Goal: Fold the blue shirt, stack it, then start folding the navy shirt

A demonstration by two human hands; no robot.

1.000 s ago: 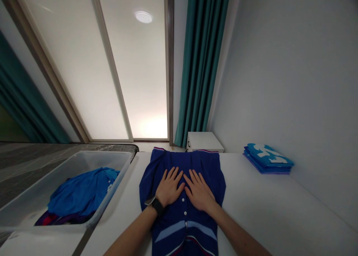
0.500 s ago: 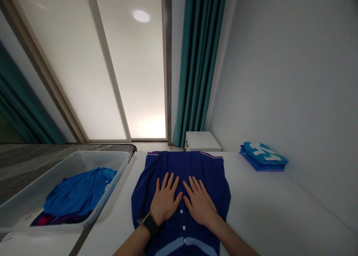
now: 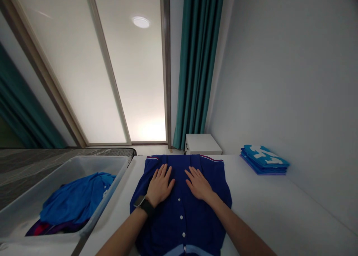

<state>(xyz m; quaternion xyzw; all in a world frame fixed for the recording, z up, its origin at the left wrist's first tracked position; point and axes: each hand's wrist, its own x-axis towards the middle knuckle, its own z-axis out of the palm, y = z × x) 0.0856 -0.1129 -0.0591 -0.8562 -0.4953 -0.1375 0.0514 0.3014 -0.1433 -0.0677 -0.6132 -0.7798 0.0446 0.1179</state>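
Observation:
A dark blue buttoned shirt (image 3: 181, 226) lies spread on the white table in front of me, with white buttons down its middle and light blue bands at the near end. Red and white trim edges its far corners. My left hand (image 3: 160, 185), a black watch (image 3: 144, 205) at its wrist, rests flat on the left part of the cloth, fingers stretched out. On the right part, my right hand (image 3: 198, 183) also lies flat with its fingers extended. Neither hand grips the fabric.
A translucent plastic bin (image 3: 109, 211) at the left holds crumpled clothes, a bright blue garment (image 3: 78, 198) on top. Folded blue garments (image 3: 264, 159) are stacked at the back right of the white table (image 3: 251, 211), by the wall. A white cabinet (image 3: 203, 144) stands beyond the far edge.
My hands have slid apart and slightly farther up the shirt, the left one leftward and away from me. More of the button row shows between them. The view has tilted slightly.

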